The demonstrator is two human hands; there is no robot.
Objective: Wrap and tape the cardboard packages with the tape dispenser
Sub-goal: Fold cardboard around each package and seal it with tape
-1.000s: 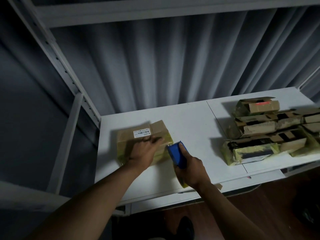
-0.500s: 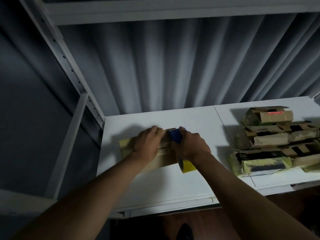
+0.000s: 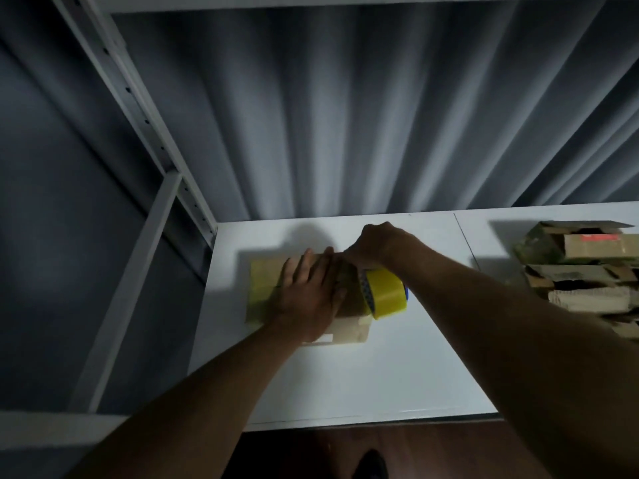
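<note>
Cardboard package (image 3: pixel 349 331) lay flat on the white bench (image 3: pixel 397 375), toward its left half and nearer the back edge than the front, with yellowish tape already over its left end. Nearest to where I stood, a dark shoe (image 3: pixel 371 464) showed on the brown floor below the bench front. Two bare forearms reached in from below. The left hand (image 3: pixel 307 299) lay spread on top of the package, fingers straight and pressing down, covering most of its middle. The right hand (image 3: pixel 377 245) was curled round the handle of the tape dispenser (image 3: pixel 385 293), knuckles up at the package's far edge; the handle itself was hidden under the fist. One yellow roll hung on the dispenser, tilted over the package's right end, with a sliver of blue frame beside it. I could not tell whether the tape was touching the cardboard there, since the hands blocked it.

Well apart, at the right edge of the bench, stood one stack of other packages (image 3: pixel 581 267), at least four layers of worn cardboard with greenish tape, the top one bearing a red mark; the lower ones were blurred and cut off. A seam (image 3: pixel 465 240) divided the bench top between the two groups. Behind everything hung a grey pleated curtain (image 3: pixel 345 115). A white perforated upright (image 3: pixel 138 108) of the shelving rose at the left, with one slanted brace (image 3: pixel 131 288) against it.
</note>
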